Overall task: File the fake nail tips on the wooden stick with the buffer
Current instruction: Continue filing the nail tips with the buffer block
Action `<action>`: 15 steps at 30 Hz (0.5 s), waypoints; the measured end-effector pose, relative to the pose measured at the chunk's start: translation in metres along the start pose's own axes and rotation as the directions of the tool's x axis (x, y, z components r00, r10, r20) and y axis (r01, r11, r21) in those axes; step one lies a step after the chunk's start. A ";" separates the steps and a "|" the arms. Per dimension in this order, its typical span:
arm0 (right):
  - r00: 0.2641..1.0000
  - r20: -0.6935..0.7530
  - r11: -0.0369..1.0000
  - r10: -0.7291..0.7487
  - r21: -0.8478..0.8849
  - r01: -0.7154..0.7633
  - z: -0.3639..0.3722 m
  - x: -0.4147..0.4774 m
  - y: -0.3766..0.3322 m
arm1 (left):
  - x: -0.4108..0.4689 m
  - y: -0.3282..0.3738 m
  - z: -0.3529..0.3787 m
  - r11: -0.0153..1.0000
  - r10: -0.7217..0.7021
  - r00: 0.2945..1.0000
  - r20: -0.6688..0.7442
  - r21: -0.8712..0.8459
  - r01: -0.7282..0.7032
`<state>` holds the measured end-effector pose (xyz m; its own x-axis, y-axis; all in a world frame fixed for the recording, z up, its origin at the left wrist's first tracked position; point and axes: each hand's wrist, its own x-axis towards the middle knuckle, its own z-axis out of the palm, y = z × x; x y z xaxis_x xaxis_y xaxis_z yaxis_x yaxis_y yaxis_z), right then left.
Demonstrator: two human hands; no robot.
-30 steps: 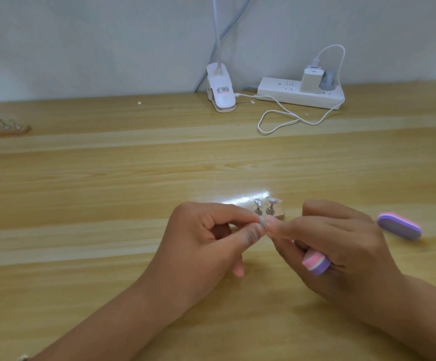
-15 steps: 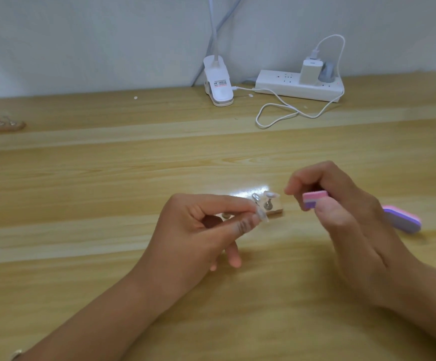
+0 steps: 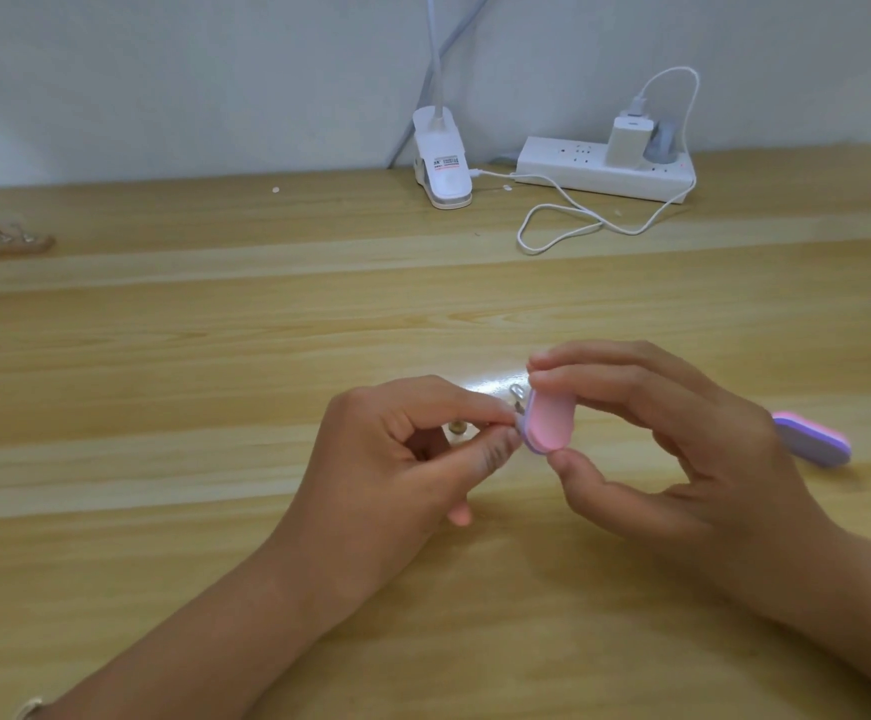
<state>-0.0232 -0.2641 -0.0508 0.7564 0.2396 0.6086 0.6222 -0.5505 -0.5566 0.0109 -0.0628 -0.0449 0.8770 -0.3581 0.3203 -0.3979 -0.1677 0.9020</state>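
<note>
My left hand (image 3: 412, 459) pinches a small clear nail tip between thumb and forefinger; the tip is almost hidden by my fingertips. My right hand (image 3: 682, 449) grips a short pink and purple buffer (image 3: 547, 420) between fingers and thumb, its edge against the pinched tip. Behind both hands lies the wooden stick (image 3: 513, 394), mostly hidden, with a clear nail tip (image 3: 517, 391) on it and a small peg (image 3: 457, 426) showing past my left fingers.
A second pink and purple buffer (image 3: 812, 438) lies on the table to the right of my right hand. At the back stand a white clip lamp (image 3: 442, 163), a power strip (image 3: 604, 171) with a charger, and a looped white cable (image 3: 563, 226). Another wooden stick (image 3: 2, 240) lies far left.
My right hand brought the buffer down and left from above the stick until it met the tip in my left hand. My left hand has stayed in place.
</note>
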 end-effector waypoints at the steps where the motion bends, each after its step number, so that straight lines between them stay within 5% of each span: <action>1: 1.000 -0.007 1.000 0.007 0.005 -0.007 0.000 0.000 0.000 | 0.000 0.000 0.000 1.000 0.000 1.000 -0.001 0.005 0.000; 15: 0.999 0.014 0.997 -0.036 0.066 0.035 0.006 -0.003 0.002 | -0.002 -0.001 0.003 1.000 0.019 0.999 0.027 -0.019 -0.019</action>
<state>-0.0230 -0.2616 -0.0572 0.7360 0.2709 0.6204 0.6606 -0.4874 -0.5710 0.0091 -0.0645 -0.0469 0.8615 -0.3863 0.3296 -0.4090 -0.1432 0.9012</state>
